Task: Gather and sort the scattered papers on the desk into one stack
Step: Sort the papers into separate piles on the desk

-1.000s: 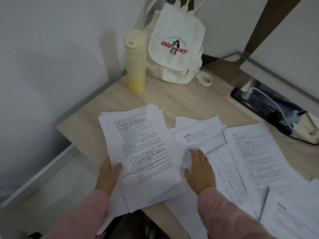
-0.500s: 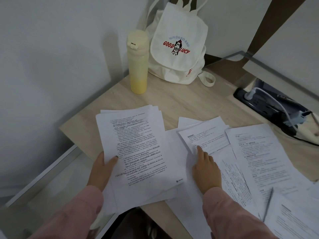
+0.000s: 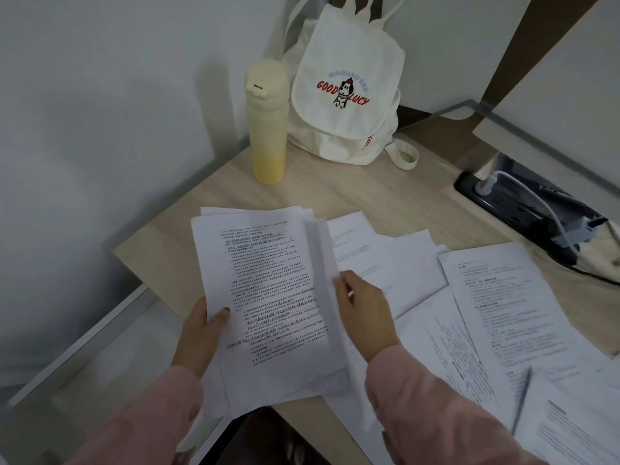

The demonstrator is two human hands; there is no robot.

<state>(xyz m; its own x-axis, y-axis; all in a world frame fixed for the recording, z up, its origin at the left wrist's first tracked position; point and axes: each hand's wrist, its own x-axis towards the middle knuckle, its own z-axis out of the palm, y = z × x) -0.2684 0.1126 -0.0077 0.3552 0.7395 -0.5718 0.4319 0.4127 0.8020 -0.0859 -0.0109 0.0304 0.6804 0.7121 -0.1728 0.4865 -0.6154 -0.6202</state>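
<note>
Head view of paper sorting. The left hand (image 3: 201,337) grasps the stack (image 3: 268,290) of printed pages at its left edge, with the thumb lying on the top page and the fingers hidden beneath. The stack extends forward and to the right of this hand, its near end projecting past the front edge of the surface (image 3: 369,189).

The right hand (image 3: 364,310) is at the stack's right edge. Its curled fingers hold the raised sheet (image 3: 318,256), which stands up on edge just left of the fingertips and touches the stack. Whether this sheet belongs to the stack or to the pages outside it cannot be told.

The loose papers (image 3: 503,313) lie overlapped and flat on the surface beyond and to the right of the right hand, some of them passing under its wrist. Both forearms wear pink sleeves (image 3: 436,414).

Well ahead of the left hand stands a pale yellow bottle (image 3: 268,129), upright. Just beside it is a white cloth bag (image 3: 345,105) printed with "GOOD LUCY", which leans in the corner. Far to the right of the right hand lies a black power strip (image 3: 503,206) with a white cable (image 3: 536,203) plugged in.
</note>
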